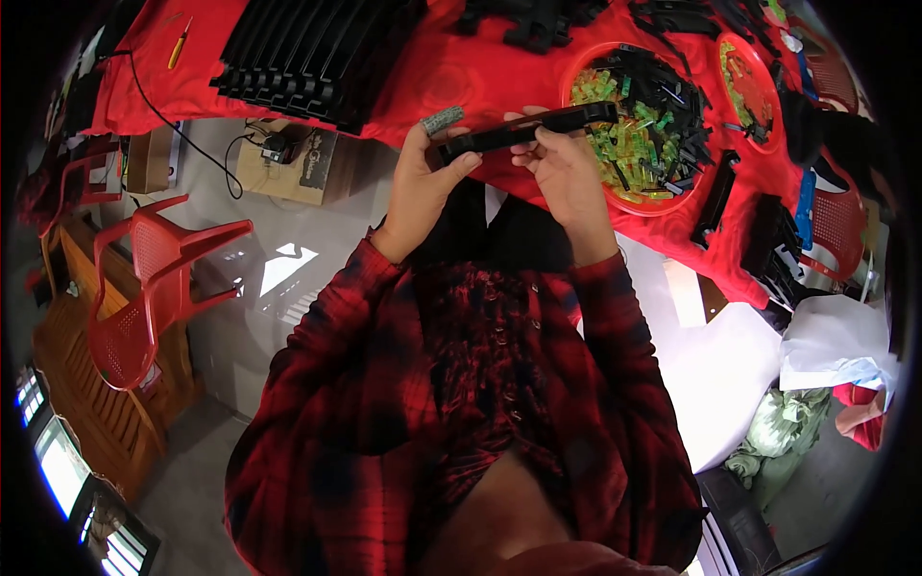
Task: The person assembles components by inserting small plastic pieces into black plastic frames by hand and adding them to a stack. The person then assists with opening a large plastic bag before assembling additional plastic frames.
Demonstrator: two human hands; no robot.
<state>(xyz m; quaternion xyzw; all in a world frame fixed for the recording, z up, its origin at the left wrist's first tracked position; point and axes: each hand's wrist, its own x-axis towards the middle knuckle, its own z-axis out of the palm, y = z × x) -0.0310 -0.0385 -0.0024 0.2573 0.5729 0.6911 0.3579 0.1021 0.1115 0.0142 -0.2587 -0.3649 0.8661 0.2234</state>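
Note:
A long, narrow black plastic part [509, 136] is held between my two hands above the near edge of the red-covered table [423, 91]. My left hand [423, 182] pinches its left end with the thumb along the near side. A grey-green wrap [443, 119] covers one fingertip of that hand. My right hand [569, 173] grips the part toward its right end, fingers bent around it. Just beyond my right hand is a round red basin [576, 69] of small yellow-green and black plastic pieces [636, 139]. The part's right end overlaps the basin's left side.
Similar long black parts [298, 53] lie in a row at the table's left. A yellow-handled tool [180, 46] rests farther left. A smaller red basin [768, 82] and black parts [764, 235] are at the right. Below stand a cardboard box [293, 165] and a red chair [158, 278].

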